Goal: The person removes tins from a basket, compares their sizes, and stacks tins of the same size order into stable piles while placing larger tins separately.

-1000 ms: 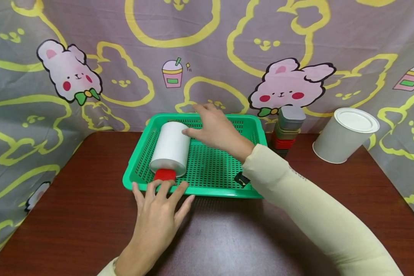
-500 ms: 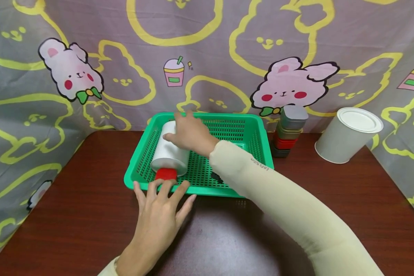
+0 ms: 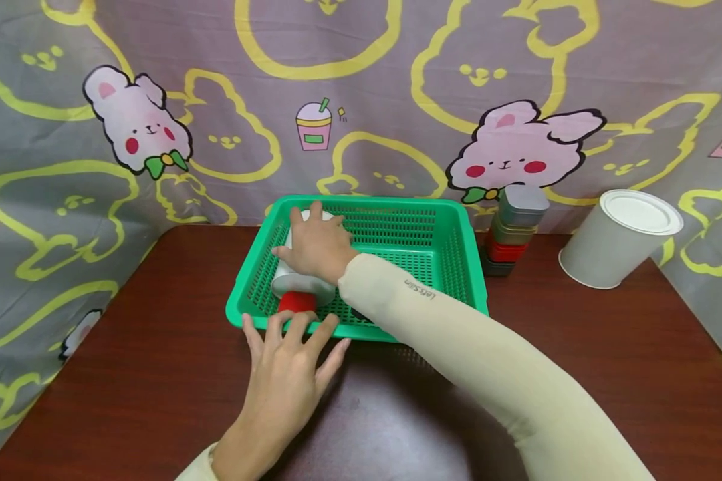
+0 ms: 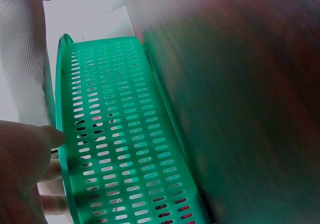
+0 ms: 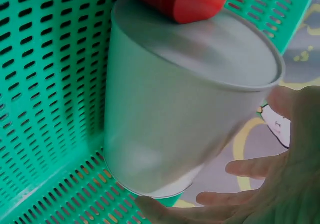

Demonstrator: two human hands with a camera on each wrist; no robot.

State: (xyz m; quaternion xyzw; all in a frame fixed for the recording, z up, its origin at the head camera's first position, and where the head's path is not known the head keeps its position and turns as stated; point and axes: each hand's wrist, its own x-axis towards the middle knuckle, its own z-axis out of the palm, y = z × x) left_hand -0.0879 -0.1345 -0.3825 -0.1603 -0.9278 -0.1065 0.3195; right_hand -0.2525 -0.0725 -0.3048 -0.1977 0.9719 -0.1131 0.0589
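A white can (image 3: 303, 284) lies on its side at the left of the green perforated basket (image 3: 391, 224). My right hand (image 3: 319, 244) is over the can with fingers spread. In the right wrist view its fingers (image 5: 225, 198) reach alongside the can wall, one fingertip near the lower rim. A small red box (image 3: 297, 302) sits against the can's near end. My left hand (image 3: 289, 374) rests at the basket's front rim, its fingers bent over the edge beside the red box. From the left wrist view, the thumb (image 4: 52, 135) touches the rim.
To the right of the basket stands a stack of several small boxes (image 3: 522, 204), grey, gold, red and dark. Farther right is an upright white can (image 3: 614, 250) with a lid. A patterned cloth (image 3: 228, 120) hangs behind the brown table (image 3: 174, 321).
My right hand has moved left and down, from the can's right side to over the can. My left hand stays at the front rim. The head view has shifted slightly.
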